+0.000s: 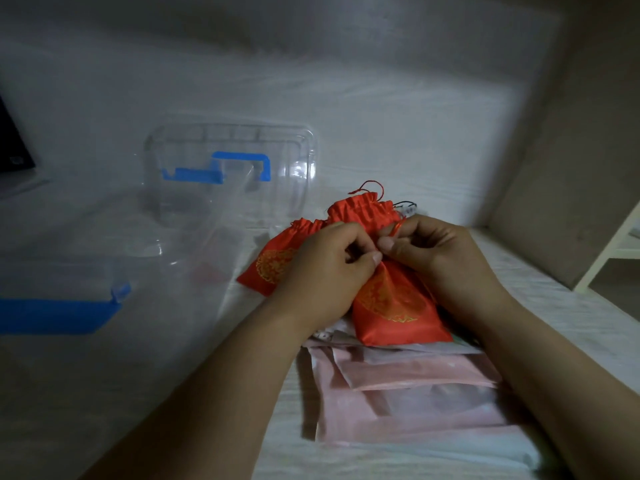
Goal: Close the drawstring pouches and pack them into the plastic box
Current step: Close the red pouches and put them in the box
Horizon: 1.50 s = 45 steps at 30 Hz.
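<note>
I'm seeing left hand [322,271] and right hand [440,258] pinching the nearest red pouch [394,306] at its drawstring [398,229], worrying 1 uneven tug leaves the neck half-open

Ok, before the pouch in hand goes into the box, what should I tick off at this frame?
1. Both hands on the pouch: left hand and right hand pinch the neck of the front red pouch: ok.
2. Neck drawn fully shut: hidden by the fingers: cannot tell.
3. Fingers free of the red cord: it loops over a right-hand finger: not ok.
4. Plastic box open to receive: clear walls, blurred: cannot tell.
5. Other pouches closed: left red pouch and rear red pouch show gathered necks: ok.
</note>
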Each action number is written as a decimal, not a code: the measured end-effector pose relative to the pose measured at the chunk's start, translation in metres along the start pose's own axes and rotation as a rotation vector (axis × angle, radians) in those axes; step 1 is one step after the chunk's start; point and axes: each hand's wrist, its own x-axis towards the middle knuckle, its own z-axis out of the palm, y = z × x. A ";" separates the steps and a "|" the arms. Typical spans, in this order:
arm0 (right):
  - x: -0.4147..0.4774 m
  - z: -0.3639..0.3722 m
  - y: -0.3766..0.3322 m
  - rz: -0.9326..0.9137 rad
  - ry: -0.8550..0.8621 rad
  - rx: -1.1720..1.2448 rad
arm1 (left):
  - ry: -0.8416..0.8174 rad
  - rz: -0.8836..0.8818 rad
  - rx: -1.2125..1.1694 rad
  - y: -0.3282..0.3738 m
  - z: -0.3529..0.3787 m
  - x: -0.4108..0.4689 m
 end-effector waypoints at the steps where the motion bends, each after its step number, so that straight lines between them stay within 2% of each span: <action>1: 0.000 0.000 0.001 -0.004 0.000 0.002 | -0.001 -0.006 -0.009 0.001 0.000 -0.001; 8: 0.004 -0.004 0.003 -0.032 -0.045 0.024 | 0.014 -0.020 -0.075 0.000 0.004 0.005; 13: 0.002 -0.003 0.002 -0.106 -0.041 -0.056 | 0.061 -0.011 -0.048 -0.003 0.006 0.004; 21: -0.003 0.002 0.004 -0.208 -0.025 -0.211 | 0.104 0.050 0.102 -0.002 0.006 0.002; 31: 0.001 -0.002 0.007 -0.237 -0.059 -0.240 | 0.100 0.041 0.113 0.003 0.005 -0.002; 38: 0.008 -0.003 0.019 -0.334 0.003 -0.440 | 0.143 0.069 0.295 0.007 0.006 -0.005; 45: 0.004 -0.001 0.015 -0.320 -0.065 -0.340 | 0.088 0.143 0.301 0.013 0.003 -0.005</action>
